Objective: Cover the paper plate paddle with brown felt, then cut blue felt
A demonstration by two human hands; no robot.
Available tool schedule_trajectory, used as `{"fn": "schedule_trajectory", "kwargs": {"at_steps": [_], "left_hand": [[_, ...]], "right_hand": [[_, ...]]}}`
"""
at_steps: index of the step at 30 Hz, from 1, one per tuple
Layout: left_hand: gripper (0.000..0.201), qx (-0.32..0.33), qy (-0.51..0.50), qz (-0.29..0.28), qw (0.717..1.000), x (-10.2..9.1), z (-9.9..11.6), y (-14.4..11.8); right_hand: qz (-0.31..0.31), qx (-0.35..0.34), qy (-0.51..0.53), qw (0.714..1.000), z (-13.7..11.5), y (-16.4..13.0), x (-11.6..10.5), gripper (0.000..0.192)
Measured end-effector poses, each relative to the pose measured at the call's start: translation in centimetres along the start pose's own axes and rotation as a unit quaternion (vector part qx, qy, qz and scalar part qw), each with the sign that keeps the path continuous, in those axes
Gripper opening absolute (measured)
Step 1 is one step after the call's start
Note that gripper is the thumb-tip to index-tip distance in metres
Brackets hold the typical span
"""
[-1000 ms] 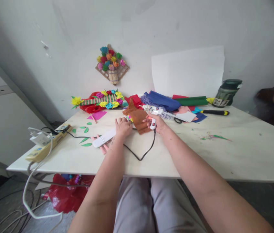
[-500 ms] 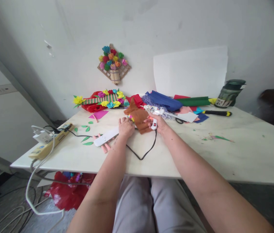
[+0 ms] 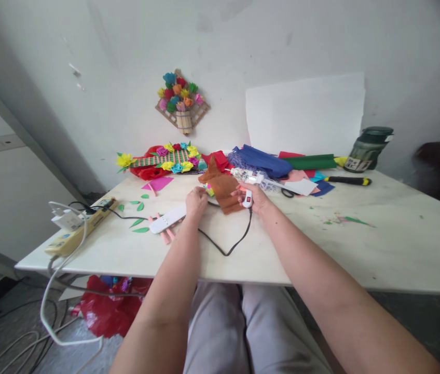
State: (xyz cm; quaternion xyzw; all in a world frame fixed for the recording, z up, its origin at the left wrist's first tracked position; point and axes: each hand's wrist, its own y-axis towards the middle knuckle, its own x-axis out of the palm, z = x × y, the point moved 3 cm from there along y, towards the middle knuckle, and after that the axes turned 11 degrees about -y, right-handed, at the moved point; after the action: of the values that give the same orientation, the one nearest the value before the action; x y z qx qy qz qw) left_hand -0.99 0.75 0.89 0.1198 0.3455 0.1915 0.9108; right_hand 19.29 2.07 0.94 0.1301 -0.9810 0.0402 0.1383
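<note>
white plastic glue gun (image 3: 248, 182), brown felt (image 3: 224, 190)

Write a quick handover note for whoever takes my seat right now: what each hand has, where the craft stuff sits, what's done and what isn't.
Right hand: closed on the white glue gun, its black cord looping toward the table edge.
Left hand: fingers curled on small bright paper pieces beside the brown felt; what it grips is too small to tell.
Nearby: white strip, green paper leaves.
Done: flower panel at the back.
Left: leaves lie loose.
</note>
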Motion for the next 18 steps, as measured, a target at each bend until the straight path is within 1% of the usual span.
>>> {"fn": "schedule_trajectory", "kwargs": {"at_steps": [3, 5, 7, 8, 10, 14, 16, 18], "left_hand": [[0.034, -0.014, 0.0, 0.027, 1.0, -0.6, 0.0, 0.0], [0.035, -0.027, 0.03, 0.055, 0.998, -1.0, 0.1, -0.1], [0.035, -0.031, 0.061, 0.068, 0.995, -1.2, 0.2, -0.2], [0.035, -0.028, 0.072, 0.064, 0.995, -1.2, 0.2, -0.2], [0.037, -0.013, 0.074, 0.038, 0.996, -1.0, 0.3, -0.1], [0.044, 0.018, 0.009, -0.016, 1.0, -0.2, -0.1, 0.1], [0.043, 0.024, -0.013, -0.021, 0.999, 0.2, -0.3, 0.3], [0.041, 0.026, -0.011, -0.011, 1.0, 0.5, -0.4, 0.5]], "right_hand": [[0.001, 0.003, 0.001, 1.0, -0.1, -0.1, 0.0, 0.016], [0.0, 0.003, 0.004, 1.0, -0.1, -0.1, 0.0, 0.016], [0.001, 0.002, 0.007, 1.0, -0.2, -0.1, 0.0, 0.016], [0.002, 0.002, 0.007, 1.0, -0.2, -0.1, 0.0, 0.016], [0.003, 0.005, 0.008, 1.0, -0.2, -0.1, 0.1, 0.016], [-0.002, 0.007, 0.011, 1.0, -0.2, -0.1, 0.1, 0.016], [-0.006, 0.007, 0.01, 1.0, -0.1, -0.1, 0.1, 0.016], [-0.008, -0.005, 0.007, 1.0, -0.1, 0.0, 0.1, 0.016]]}}
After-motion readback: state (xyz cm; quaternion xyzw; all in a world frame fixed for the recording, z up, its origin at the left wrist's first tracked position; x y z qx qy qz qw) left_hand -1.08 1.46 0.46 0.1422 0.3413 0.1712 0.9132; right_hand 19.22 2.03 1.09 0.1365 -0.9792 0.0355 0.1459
